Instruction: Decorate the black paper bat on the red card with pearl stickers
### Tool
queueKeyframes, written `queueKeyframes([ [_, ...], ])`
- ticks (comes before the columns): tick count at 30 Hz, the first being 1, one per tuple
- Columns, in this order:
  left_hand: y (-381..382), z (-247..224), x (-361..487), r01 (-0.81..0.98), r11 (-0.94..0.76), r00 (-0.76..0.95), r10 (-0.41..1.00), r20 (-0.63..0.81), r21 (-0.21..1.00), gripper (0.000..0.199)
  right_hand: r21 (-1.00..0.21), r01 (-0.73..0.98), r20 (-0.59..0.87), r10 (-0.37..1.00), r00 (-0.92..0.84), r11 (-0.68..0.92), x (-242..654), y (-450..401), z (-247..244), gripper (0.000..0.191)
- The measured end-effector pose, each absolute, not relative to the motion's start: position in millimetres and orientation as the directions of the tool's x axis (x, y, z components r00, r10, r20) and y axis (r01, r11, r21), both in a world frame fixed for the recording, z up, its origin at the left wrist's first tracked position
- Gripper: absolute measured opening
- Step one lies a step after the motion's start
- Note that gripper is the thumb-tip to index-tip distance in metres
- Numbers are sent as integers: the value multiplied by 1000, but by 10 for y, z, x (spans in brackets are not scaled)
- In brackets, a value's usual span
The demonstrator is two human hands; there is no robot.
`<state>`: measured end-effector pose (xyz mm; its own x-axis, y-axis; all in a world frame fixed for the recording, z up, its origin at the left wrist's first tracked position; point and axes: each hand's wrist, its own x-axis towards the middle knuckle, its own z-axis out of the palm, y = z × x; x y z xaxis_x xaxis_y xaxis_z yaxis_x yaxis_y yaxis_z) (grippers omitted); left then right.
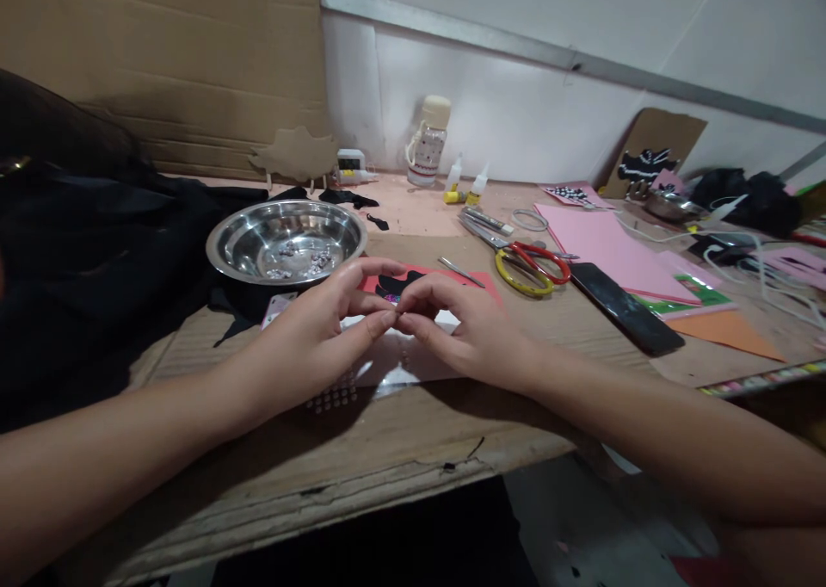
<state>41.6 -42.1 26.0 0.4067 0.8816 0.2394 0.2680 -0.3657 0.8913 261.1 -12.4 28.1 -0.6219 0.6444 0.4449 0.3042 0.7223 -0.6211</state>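
My left hand point(329, 329) and my right hand point(461, 320) meet at the fingertips over the front of the table. Both are closed in a pinch, and whatever lies between the fingertips is too small to make out. Partly hidden beneath them is a red sheet point(487, 286) bearing a black cut-out shape point(413, 284) with a shiny purple patch. A clear sheet with rows of small pearly dots point(334, 398) lies under my left wrist. A thin, pointed metal tool point(461, 272) rests beyond my right hand. Behind my left hand stands a steel bowl point(225, 256) holding small shiny pieces.
Scissors point(533, 264) with red and yellow handles lie to the right, beside a black phone point(625, 309) and pink paper point(607, 243). Glue bottles point(477, 187) and a drinking bottle point(428, 144) stand at the back. At left, a person in dark clothing point(96, 268) sits close.
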Motion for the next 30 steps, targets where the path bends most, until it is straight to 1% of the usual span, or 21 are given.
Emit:
queueKeyframes([
  [4,-406,238,419,274,-359,400,886,233,892,43,-625,318,435,657,-616,713,2607,-118,285,9],
  [8,-410,259,423,305,-389,402,880,252,869,39,-633,249,452,612,-649,733,2624,-115,287,10],
  [12,-418,311,416,415,-486,363,864,350,769,22,-634,241,468,612,-637,735,2636,-124,298,7],
  [14,-420,332,404,482,-503,342,862,375,717,18,-636,259,466,630,-621,727,2632,-132,312,6],
  [19,-415,342,369,557,-536,346,844,409,634,18,-639,307,449,666,-596,706,2617,-141,332,4],
  [24,-401,320,364,539,-603,389,797,462,588,16,-637,286,463,652,-601,716,2612,-141,296,4],
  [30,-409,336,363,534,-634,446,773,450,559,20,-635,294,442,649,-620,714,2624,-145,312,4],
])
